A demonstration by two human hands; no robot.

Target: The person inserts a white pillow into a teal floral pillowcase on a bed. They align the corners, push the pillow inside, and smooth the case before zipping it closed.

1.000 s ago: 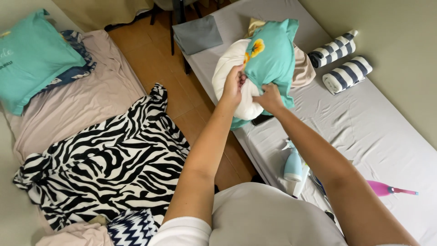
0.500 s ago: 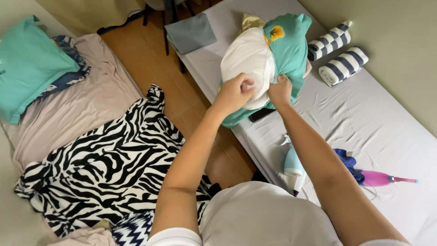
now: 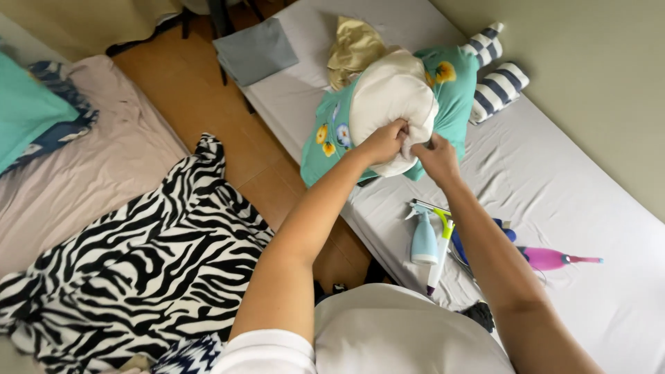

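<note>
Hands meet at one o'clock: left hand [image 3: 383, 142] clenched on the cream pillow [image 3: 390, 104], right hand [image 3: 436, 158] apparently pinching its teal pillowcase [image 3: 454, 93] — both above the bed [image 3: 589, 208].

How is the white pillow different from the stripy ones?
The white pillow is plain cream; the striped pillows have navy and white bands. The white pillow is big and round, gripped by the left hand and right hand against a teal cover; the striped pillows are small tubes lying untouched by the wall. All sit over the grey bed.
</note>
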